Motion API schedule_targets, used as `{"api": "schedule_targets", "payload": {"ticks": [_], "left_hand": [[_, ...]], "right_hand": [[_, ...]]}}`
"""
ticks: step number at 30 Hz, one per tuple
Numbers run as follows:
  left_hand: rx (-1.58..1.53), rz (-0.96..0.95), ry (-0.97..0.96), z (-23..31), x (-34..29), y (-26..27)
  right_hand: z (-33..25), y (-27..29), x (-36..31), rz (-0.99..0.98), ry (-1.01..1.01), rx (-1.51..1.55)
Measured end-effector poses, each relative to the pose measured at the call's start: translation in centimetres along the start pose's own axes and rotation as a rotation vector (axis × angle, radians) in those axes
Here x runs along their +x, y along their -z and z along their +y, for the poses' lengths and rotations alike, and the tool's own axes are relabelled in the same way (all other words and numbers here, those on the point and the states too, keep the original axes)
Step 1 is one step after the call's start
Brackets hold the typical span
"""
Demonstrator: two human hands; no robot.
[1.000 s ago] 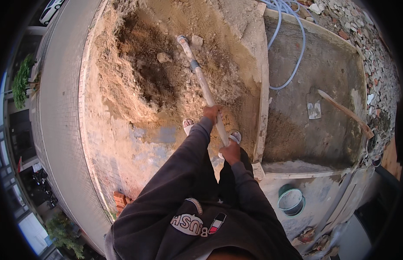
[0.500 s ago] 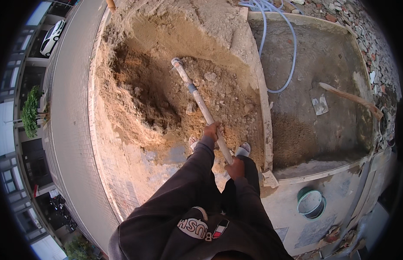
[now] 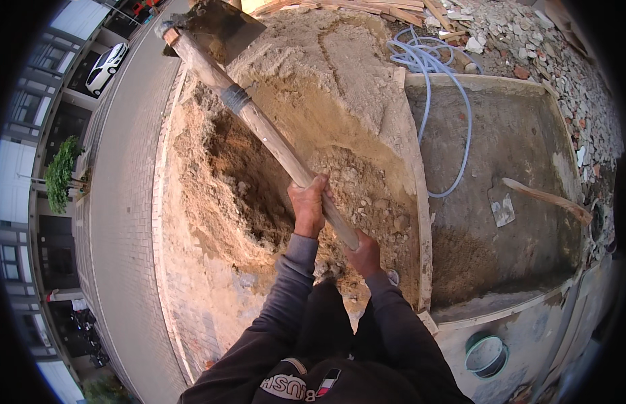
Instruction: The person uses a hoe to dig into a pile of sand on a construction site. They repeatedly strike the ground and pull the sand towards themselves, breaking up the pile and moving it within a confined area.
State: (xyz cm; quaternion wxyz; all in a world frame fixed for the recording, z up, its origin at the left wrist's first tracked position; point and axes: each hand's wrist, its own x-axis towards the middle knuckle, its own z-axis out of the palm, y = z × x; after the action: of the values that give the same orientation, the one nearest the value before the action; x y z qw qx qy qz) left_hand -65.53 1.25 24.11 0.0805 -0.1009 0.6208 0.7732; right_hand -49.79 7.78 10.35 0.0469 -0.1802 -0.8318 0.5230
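Observation:
Both my hands are closed round the wooden handle of a hoe (image 3: 276, 143), whose broad metal blade (image 3: 226, 32) is lifted to the upper left. My left hand (image 3: 307, 205) grips the handle partway up, below a dark band wrapped round it. Lower down, my right hand (image 3: 364, 254) is wrapped round the handle's near end. Under the raised hoe lies a heap of sandy soil (image 3: 306, 101), hollowed out in the middle, with loose clods and stones in the hollow.
Right of the heap is a low-walled trough (image 3: 454, 259) with grey, wet-looking residue. A second hoe (image 3: 545, 198) lies in it, and a pale blue hose (image 3: 469, 145) trails over its far edge. A green bucket (image 3: 486, 355) stands nearby. Rubble (image 3: 521, 40) covers the far right; a paved road (image 3: 127, 202) runs left.
The hoe has swung up from the hollow toward the upper left, its blade coming clear of the soil. Both hands have kept hold of the handle, and the whole view has shifted.

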Motion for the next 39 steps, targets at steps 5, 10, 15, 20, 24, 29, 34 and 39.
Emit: {"api": "schedule_targets", "payload": {"ticks": [5, 10, 15, 20, 24, 29, 34, 39], "left_hand": [[0.116, -0.005, -0.095, 7.0, 7.7, -2.0], [0.325, 0.045, 0.178, -2.2, 13.2, 2.4], [0.407, 0.033, 0.336, -9.8, 10.3, 6.3], [0.474, 0.063, 0.485, -14.4, 6.2, 8.8], [0.401, 0.013, 0.754, -19.6, 1.5, 10.7], [0.312, 0.063, 0.81, -24.5, -1.2, 13.8], [0.262, 0.108, 0.822, -24.8, -3.1, 13.4], [0.262, 0.071, 0.767, -24.3, -2.8, 13.6]], "right_hand": [[-8.6, 0.1, 7.4, 0.034, 0.004, 0.143], [-5.0, -5.5, 4.1, -0.121, -0.263, 0.26], [-3.7, -7.3, -1.9, -0.162, -0.487, 0.276], [-2.8, -7.7, -7.7, -0.134, -0.585, 0.344], [1.2, -8.3, -13.6, -0.052, -0.568, 0.219], [3.8, -9.3, -17.3, -0.066, -0.578, 0.061], [5.8, -9.9, -18.7, -0.037, -0.549, 0.023], [6.1, -10.0, -17.8, -0.053, -0.582, -0.042]]}}
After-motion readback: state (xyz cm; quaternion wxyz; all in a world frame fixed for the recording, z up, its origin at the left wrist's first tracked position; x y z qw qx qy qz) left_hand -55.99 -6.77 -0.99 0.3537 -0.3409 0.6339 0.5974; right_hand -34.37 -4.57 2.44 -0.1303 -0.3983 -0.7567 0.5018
